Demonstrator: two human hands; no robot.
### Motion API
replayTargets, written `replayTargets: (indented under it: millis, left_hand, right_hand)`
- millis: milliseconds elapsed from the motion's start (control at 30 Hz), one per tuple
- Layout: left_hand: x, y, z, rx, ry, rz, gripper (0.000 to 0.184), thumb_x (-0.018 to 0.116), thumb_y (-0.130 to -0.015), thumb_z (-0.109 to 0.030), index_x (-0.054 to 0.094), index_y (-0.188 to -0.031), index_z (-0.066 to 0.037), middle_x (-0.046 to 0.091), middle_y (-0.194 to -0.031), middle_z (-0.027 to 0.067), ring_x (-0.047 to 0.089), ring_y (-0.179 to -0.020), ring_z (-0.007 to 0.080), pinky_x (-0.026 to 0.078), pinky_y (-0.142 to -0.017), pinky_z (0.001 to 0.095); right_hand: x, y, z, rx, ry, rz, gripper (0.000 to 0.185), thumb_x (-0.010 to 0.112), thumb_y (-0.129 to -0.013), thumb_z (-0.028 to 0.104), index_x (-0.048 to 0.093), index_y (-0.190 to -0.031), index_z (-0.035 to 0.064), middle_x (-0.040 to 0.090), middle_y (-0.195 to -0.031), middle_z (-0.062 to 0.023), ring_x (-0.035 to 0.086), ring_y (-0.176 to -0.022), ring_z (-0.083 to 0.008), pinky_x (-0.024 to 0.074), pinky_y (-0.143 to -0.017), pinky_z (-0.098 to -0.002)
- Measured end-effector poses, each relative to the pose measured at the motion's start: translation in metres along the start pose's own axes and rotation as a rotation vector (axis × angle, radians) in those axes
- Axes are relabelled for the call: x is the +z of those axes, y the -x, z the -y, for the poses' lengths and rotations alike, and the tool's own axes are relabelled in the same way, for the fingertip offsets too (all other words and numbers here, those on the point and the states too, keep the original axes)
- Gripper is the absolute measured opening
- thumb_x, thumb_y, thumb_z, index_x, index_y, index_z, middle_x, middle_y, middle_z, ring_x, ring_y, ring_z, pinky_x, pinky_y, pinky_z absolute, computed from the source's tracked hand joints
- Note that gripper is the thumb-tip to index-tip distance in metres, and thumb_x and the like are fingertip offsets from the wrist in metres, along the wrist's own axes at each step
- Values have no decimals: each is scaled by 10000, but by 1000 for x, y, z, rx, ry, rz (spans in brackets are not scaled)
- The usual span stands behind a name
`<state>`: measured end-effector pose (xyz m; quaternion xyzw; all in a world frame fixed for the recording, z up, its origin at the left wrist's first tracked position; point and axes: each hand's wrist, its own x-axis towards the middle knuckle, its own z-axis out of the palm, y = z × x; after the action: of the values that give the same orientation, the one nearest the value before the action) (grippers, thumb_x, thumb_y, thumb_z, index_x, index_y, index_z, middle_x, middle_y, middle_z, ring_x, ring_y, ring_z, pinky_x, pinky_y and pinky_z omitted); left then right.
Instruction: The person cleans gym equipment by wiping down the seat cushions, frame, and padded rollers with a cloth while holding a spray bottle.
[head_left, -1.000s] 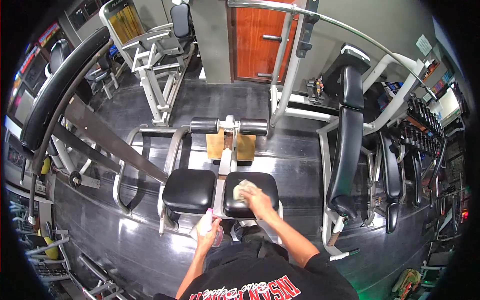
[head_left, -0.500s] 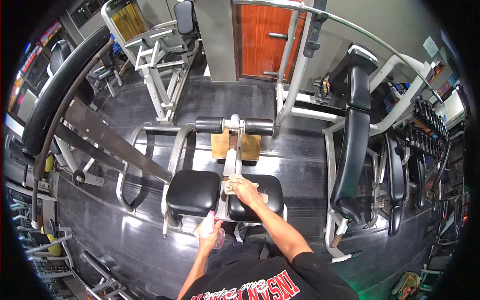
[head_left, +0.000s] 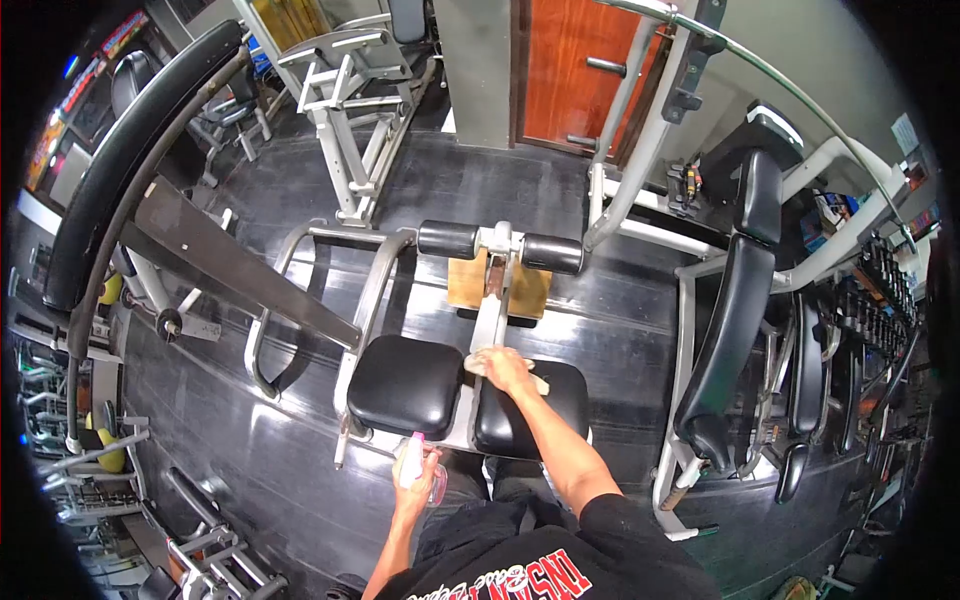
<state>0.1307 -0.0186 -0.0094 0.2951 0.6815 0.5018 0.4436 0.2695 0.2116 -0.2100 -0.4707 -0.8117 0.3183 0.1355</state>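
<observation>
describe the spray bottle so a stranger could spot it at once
Find the two black seat pads near the picture's centre. Just below the left pad, the left hand holds the spray bottle. Its bright pink tip sets it apart from the dark pads and floor.

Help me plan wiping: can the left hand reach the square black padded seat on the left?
Probably yes: the left hand is just short of that seat with nothing visibly blocking, though it holds a pink and white spray bottle.

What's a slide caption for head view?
Right hand holds cream cloth at edge of black padded seat; left hand grips clear, pink-tipped spray bottle.
</observation>
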Motion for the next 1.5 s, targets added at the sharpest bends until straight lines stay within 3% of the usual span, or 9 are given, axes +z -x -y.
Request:
replayTargets:
  millis: [267, 600, 867, 933, 967, 1067, 1233, 1333, 1500]
  left_hand:
    - [4, 1, -2, -45, -83, 3, 141, 607, -880, -94, 572, -971, 9, 644, -848, 88, 572, -590, 97, 479, -567, 247]
    - [3, 1, 6, -127, -72, -21, 138, 623, -867, -66, 580, -975, 9, 656, -827, 90, 579, -606, 89, 490, -560, 238]
    - [-4, 4, 10, -159, -98, 7, 112, 583, -877, -56, 569, -959, 19, 643, -837, 83, 570, -581, 94, 479, -567, 249]
    - [-2, 5, 11, -157, -113, 18, 112, 585, -876, -57, 568, -957, 19, 644, -839, 82, 571, -581, 94, 480, -569, 249]
    - [-2, 5, 12, -166, -117, 23, 117, 590, -874, -62, 568, -955, 20, 644, -840, 83, 572, -583, 95, 481, -571, 249]
    - [-1, 5, 8, -163, -116, 48, 126, 597, -872, -73, 567, -952, 20, 644, -840, 84, 575, -585, 98, 481, -575, 251]
    - [-7, 9, 2, -136, -113, 64, 134, 594, -876, -82, 564, -955, 22, 642, -842, 90, 575, -585, 101, 481, -575, 255]
    - [-14, 14, 12, -188, -72, 52, 104, 617, -867, -57, 582, -944, 3, 636, -823, 57, 559, -592, 79, 476, -572, 238]
    - [-22, 12, 21, -132, -125, 114, 133, 615, -875, -86, 577, -963, 6, 639, -850, 71, 566, -594, 89, 478, -564, 244]
  right_hand:
    - [-72, -26, -12, 483, 232, 473, 311, 583, -825, 307, 675, -1072, 142, 631, -1136, -144, 601, -1075, -276, 477, -908, -417]
    - [27, -84, -70, -126, 39, 857, 388, 469, -880, 330, 626, -1159, 111, 570, -1255, -104, 522, -1173, -289, 405, -1007, -386]
    - [-52, -43, -144, 512, -94, 1045, 444, 516, -862, 431, 589, -1241, 212, 566, -1283, -36, 536, -1134, -217, 420, -944, -376]
    - [-56, -21, -177, 592, -300, 968, 409, 510, -875, 400, 576, -1257, 270, 571, -1278, -9, 540, -1116, -192, 425, -932, -346]
    - [-53, -15, -191, 681, -315, 964, 273, 519, -859, 170, 657, -1094, 178, 642, -985, 18, 570, -837, -121, 466, -692, -313]
    - [-61, -2, -182, 726, -425, 791, 379, 532, -886, 403, 622, -1181, 182, 644, -1084, -33, 577, -951, -147, 458, -833, -324]
    - [-69, 26, -234, 775, -589, 781, 278, 575, -875, 375, 680, -981, 141, 651, -786, 0, 590, -677, -140, 473, -596, -336]
    - [-118, 69, -196, 1013, -858, 615, 295, 472, -830, 11, 632, -1035, 150, 628, -776, -7, 583, -588, -131, 492, -491, -320]
    - [-78, 160, -191, 724, -1363, 218, 299, 476, -916, 79, 554, -1204, 54, 633, -1026, -47, 614, -861, -141, 520, -767, -332]
